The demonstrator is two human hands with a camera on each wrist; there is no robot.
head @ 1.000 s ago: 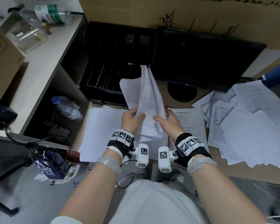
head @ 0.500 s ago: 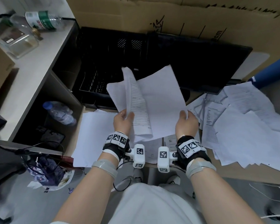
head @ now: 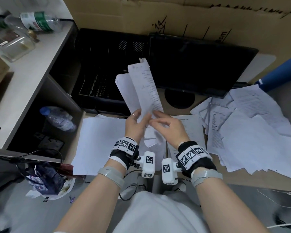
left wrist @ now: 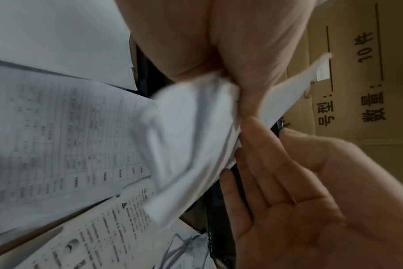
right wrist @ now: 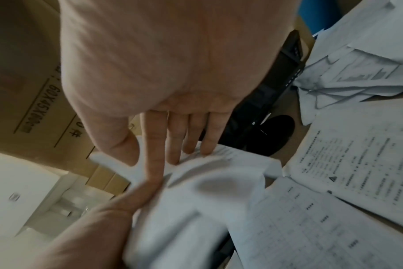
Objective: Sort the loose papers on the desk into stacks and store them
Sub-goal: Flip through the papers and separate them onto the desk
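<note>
White papers (head: 142,91) (black print), black tray (head: 97,76).

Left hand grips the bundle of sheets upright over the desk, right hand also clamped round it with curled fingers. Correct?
Not quite. The left hand does grip the bundle of sheets, but the right hand is not clamped: the right wrist view shows its fingers straight, just touching the paper.

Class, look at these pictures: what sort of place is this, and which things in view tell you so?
Probably an office or storeroom desk: a monitor stands at the back, loose papers cover the desk, a black tray sits beside it, and cardboard boxes are stacked behind.
</note>
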